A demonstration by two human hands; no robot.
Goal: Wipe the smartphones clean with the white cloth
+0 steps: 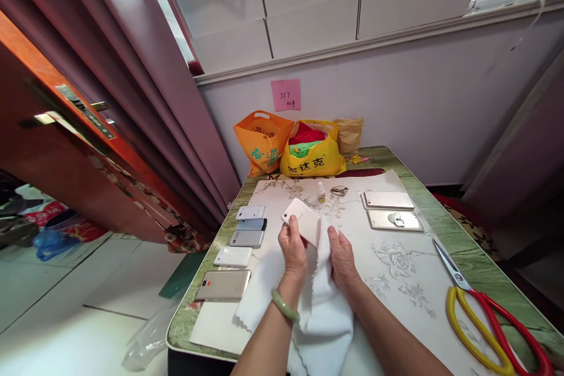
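In the middle of the head view a gold smartphone [304, 217] is held up with its back and corner camera showing. My left hand [294, 247] grips its near left edge, thumb on the back; a green bangle [284, 306] circles that wrist. My right hand [343, 258] is closed on a white cloth [328, 317], which lies against the phone's right end and hangs down toward me. The fingers beneath the cloth are hidden. Beyond the phone stand a small bottle [321, 192] and a pair of glasses [339, 191].
Several phones [224, 285] lie along the table's left side. Two more phones [394, 220] rest at the right. Large scissors [473, 299] with red and yellow handles lie at the right edge. An orange bag [264, 141] and a yellow bag [312, 158] stand by the wall.
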